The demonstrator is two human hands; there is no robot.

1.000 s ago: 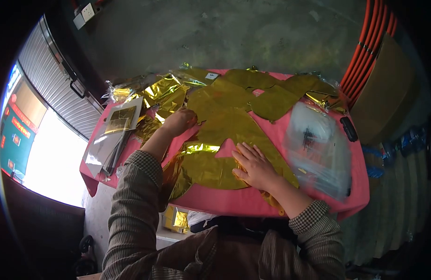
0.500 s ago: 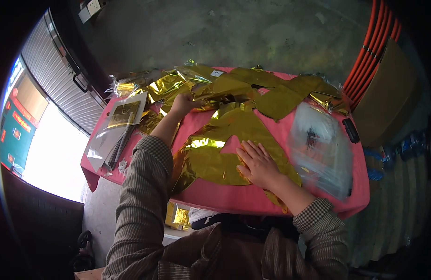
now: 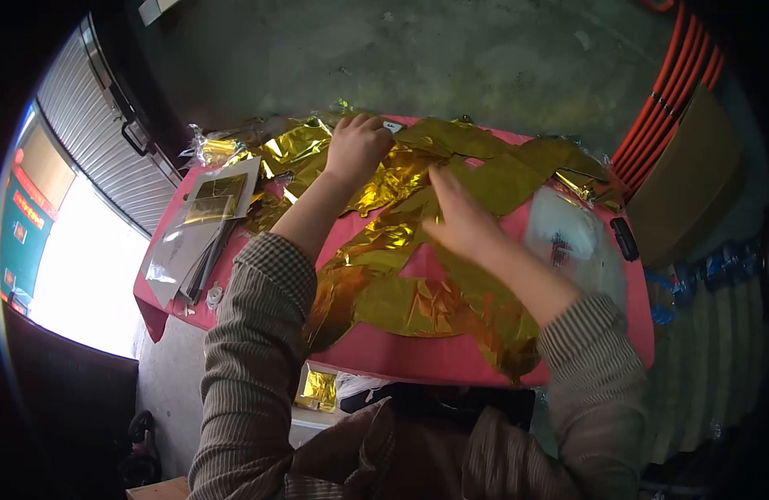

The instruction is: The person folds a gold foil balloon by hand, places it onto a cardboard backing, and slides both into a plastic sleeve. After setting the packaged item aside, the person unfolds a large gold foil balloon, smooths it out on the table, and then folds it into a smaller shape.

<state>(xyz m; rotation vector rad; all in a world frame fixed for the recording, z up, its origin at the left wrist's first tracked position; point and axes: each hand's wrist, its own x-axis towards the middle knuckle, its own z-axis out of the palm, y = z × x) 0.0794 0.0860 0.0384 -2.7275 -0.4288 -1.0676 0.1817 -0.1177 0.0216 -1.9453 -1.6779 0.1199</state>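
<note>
Pink cloth-covered surface [image 3: 384, 352] holds a big, shiny gold foil sheet [image 3: 393, 304], from the near edge toward the far edge. It looks light, soft, slippery and easy to rip, so its flat edges seem best to grab. The left hand's [image 3: 359, 150] fingers curl at the foil; I cannot tell what they pinch. The right hand's [image 3: 466, 221] fingers look close together, but blurry. A small white paper label [image 3: 393, 127] is too tiny to read.

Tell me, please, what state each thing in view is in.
Gold foil: spread out, crumpled near the hands.
Left hand: closed on the gold foil.
Right hand: open, blurred; contact unclear.
Pink cloth: draped, overhanging.
Clear plastic bags: lying flat.
Orange pipes: bundled side by side.
Brown board: standing, tilted.
</note>
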